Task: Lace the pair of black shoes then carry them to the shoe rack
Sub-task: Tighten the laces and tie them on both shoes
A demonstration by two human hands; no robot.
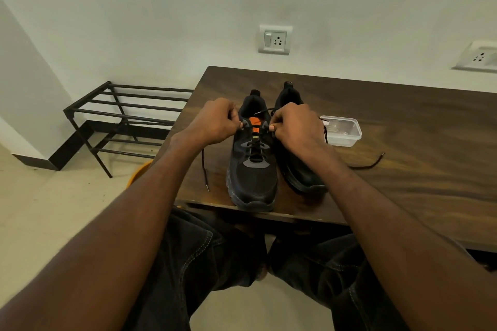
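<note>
While two hands (215,122) lace, two shoes (252,164) stand.

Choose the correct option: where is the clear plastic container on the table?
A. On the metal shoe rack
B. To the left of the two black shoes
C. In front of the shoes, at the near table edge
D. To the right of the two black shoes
D: the clear plastic container stands on the wooden table just right of the right-side black shoe, while the metal shoe rack on the floor at left holds nothing visible.
</note>
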